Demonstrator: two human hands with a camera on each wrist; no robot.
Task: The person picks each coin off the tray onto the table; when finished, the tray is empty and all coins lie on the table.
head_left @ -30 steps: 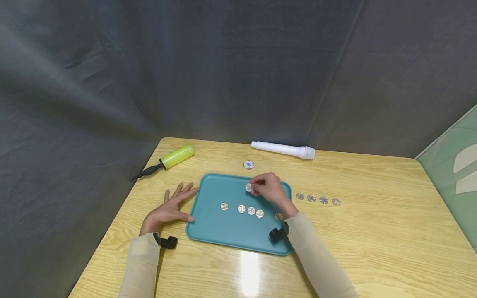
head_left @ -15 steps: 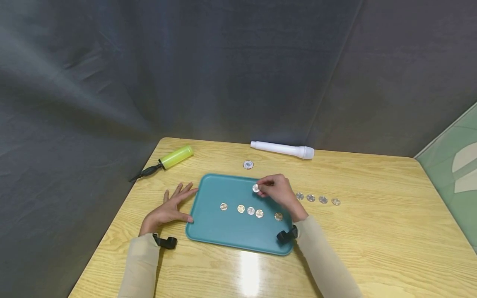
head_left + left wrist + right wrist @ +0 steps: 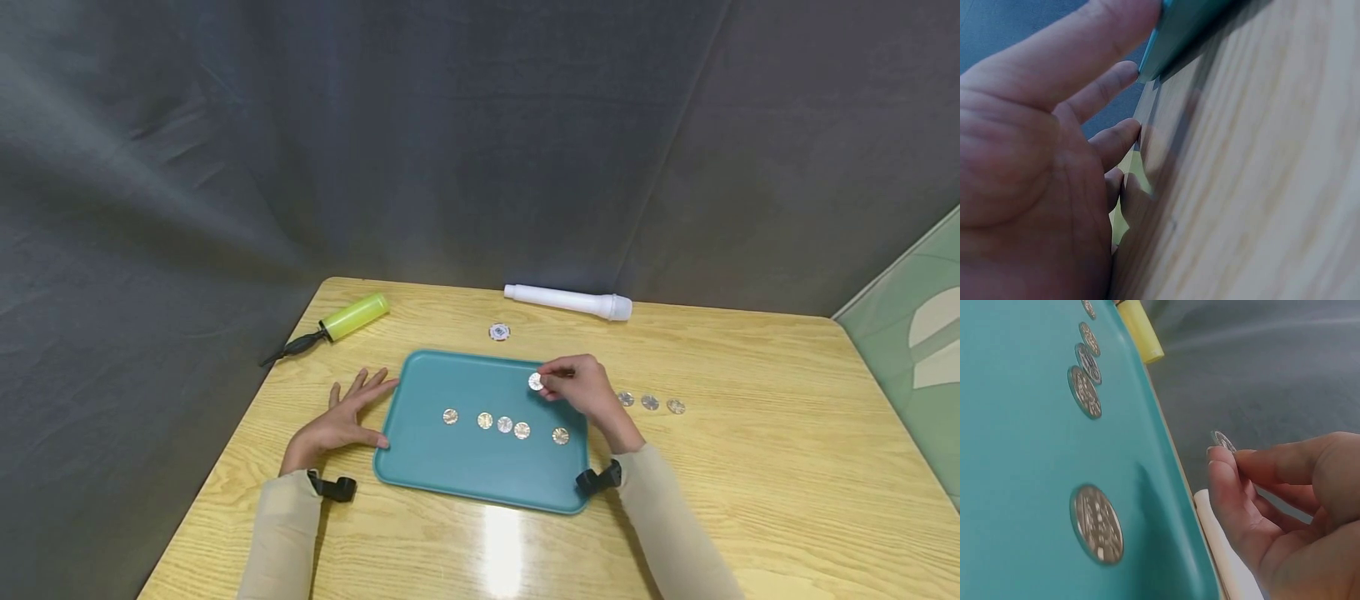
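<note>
My right hand [image 3: 581,387] pinches a silvery coin [image 3: 536,381] between thumb and fingertips, raised over the far right part of the teal tray [image 3: 465,471]. In the right wrist view the coin [image 3: 1224,440] stands edge-up past the fingertips. Several coins lie in a loose row across the tray, among them a gold-toned coin [image 3: 450,416] at left and another gold-toned coin [image 3: 560,436] at right. My left hand [image 3: 341,423] rests on the table with fingers spread, its thumb and index fingertip at the tray's left rim. The left wrist view shows its thumb [image 3: 1079,50] against the tray.
Right of the tray, three silvery coins [image 3: 650,402] lie in a line on the wooden table [image 3: 750,467]. Behind the tray are a poker chip [image 3: 499,332] and a white toy microphone [image 3: 567,301]. A yellow-green hand pump [image 3: 352,318] lies at the back left. A dark curtain [image 3: 480,150] closes the back.
My right hand has moved right across the tray with the pinched coin. Its arm now uncovers the tray's rightmost coin and hides the nearest coin on the table. My left hand stays put.
</note>
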